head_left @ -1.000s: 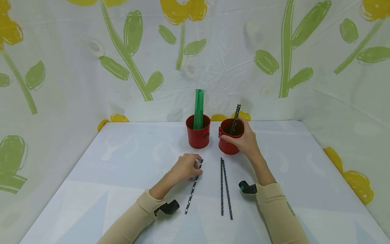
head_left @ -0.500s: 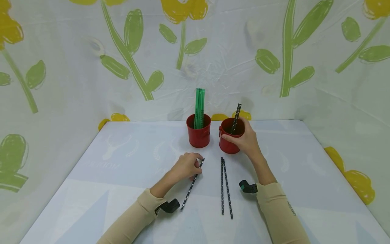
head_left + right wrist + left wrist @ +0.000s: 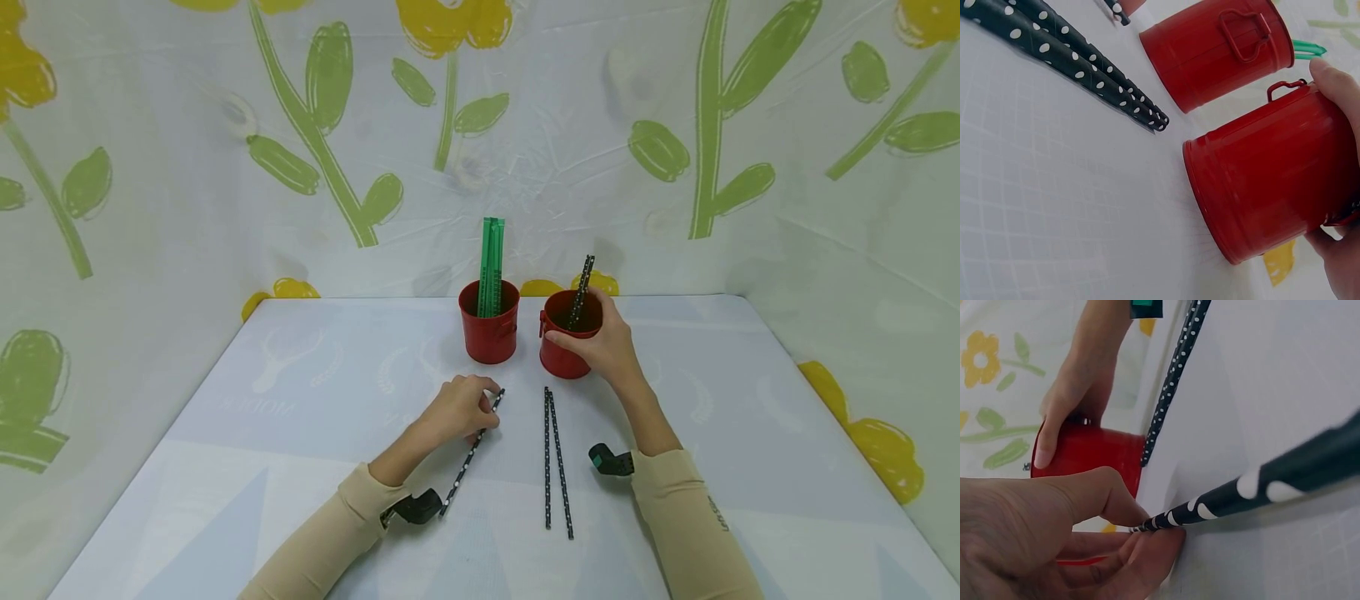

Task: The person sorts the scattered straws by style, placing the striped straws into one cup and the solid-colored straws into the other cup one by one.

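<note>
Near the middle of the table, my left hand (image 3: 459, 408) pinches a black paper straw with white dots (image 3: 468, 462) between thumb and fingers, close to its far end. The straw slants, its near end beside the left wrist camera. My right hand (image 3: 611, 343) grips a small red metal bucket (image 3: 562, 360) at the rim, thumb on the near side. Several dotted straws (image 3: 581, 292) lean inside that bucket. Two more loose dotted straws (image 3: 547, 467) lie side by side on the table between my hands; the right wrist view shows their far ends next to the held bucket (image 3: 1272, 181).
A second red bucket (image 3: 489, 343) stands left of the held one, with several green paper-wrapped sticks (image 3: 491, 267) upright in it. Both are near the back edge of the pale table (image 3: 300, 433). A flower-printed curtain (image 3: 555, 167) hangs behind.
The near end of the straw in my left hand has swung left, and its far end has shifted slightly right. My right hand keeps its grip on the bucket, which stays in place.
</note>
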{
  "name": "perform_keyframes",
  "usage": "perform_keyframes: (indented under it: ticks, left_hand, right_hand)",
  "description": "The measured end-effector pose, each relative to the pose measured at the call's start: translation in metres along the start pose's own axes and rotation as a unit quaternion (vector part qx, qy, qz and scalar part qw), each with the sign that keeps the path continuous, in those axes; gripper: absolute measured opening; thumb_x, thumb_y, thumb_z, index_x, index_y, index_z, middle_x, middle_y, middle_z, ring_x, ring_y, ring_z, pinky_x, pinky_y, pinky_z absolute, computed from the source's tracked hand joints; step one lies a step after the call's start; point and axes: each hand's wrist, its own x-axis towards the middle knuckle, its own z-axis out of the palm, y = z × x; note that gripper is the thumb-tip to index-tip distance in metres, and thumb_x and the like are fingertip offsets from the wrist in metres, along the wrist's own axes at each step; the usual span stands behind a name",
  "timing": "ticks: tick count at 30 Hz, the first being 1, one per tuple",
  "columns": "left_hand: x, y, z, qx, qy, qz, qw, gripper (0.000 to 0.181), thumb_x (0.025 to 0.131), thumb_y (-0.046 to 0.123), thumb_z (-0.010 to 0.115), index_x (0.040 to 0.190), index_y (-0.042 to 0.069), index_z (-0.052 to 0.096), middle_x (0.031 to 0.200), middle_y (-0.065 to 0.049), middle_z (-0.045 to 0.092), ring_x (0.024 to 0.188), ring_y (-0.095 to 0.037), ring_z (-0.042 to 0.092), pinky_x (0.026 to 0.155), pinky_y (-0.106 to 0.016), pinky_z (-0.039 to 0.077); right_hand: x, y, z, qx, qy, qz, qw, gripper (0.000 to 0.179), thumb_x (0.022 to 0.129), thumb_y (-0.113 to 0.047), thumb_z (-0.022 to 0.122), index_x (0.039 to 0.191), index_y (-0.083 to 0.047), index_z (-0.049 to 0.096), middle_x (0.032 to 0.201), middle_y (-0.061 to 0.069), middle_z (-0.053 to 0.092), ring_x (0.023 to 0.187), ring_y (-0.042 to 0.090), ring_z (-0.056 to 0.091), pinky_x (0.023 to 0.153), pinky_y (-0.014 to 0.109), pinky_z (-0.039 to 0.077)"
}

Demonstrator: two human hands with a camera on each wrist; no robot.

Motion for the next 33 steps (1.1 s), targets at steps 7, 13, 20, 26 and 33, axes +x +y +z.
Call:
perform_keyframes:
  ticks: [7,13,20,26,33]
  left_hand:
    - [0.0002,0.0003,-0.0014,-0.005,0.001,0.001,1.0,0.042,0.082,0.009,0.072,0.124,0.004,0.064,0.071,-0.001,0.064,0.046,-0.015,0.06,0.049,-0.025,0.051]
    - [0.0004,0.001,-0.0014,-0.009,0.004,-0.001,1.0,0.041,0.082,0.009,0.072,0.122,0.004,0.065,0.07,-0.001,0.062,0.047,-0.015,0.06,0.048,-0.025,0.051]
    - [0.0011,0.0007,-0.0024,-0.015,0.002,0.0,0.9999,0.037,0.082,0.009,0.072,0.118,0.003,0.066,0.072,-0.002,0.061,0.047,-0.014,0.06,0.048,-0.024,0.05]
    - [0.0043,-0.001,-0.0044,-0.033,0.0,0.011,0.9994,0.037,0.082,0.008,0.071,0.118,0.002,0.063,0.077,-0.004,0.062,0.048,-0.014,0.06,0.049,-0.025,0.052]
    - [0.0062,-0.0016,-0.0059,-0.056,0.003,0.012,0.9984,0.038,0.084,0.009,0.069,0.121,0.003,0.059,0.082,-0.005,0.063,0.049,-0.015,0.063,0.054,-0.025,0.055]
  right_hand:
    - [-0.0006,-0.0005,0.0002,-0.002,0.001,0.001,1.0,0.094,0.075,-0.04,0.084,0.15,-0.016,0.03,0.144,0.012,0.049,0.133,0.031,0.045,0.094,0.055,0.054]
    - [-0.001,-0.0009,0.0004,-0.002,0.002,0.0,1.0,0.094,0.076,-0.039,0.084,0.15,-0.016,0.031,0.144,0.012,0.049,0.134,0.031,0.045,0.094,0.054,0.054]
    - [-0.0004,-0.001,0.0008,-0.004,0.001,0.002,1.0,0.095,0.075,-0.04,0.084,0.15,-0.016,0.03,0.145,0.012,0.048,0.134,0.031,0.045,0.094,0.054,0.054]
    - [0.0002,-0.0009,0.0007,-0.003,0.003,-0.002,1.0,0.095,0.075,-0.04,0.084,0.15,-0.016,0.03,0.144,0.012,0.049,0.133,0.031,0.046,0.094,0.054,0.054]
    - [0.0003,0.0014,0.0008,-0.004,0.002,-0.003,1.0,0.094,0.075,-0.04,0.084,0.15,-0.016,0.031,0.144,0.012,0.049,0.133,0.031,0.045,0.094,0.054,0.054]
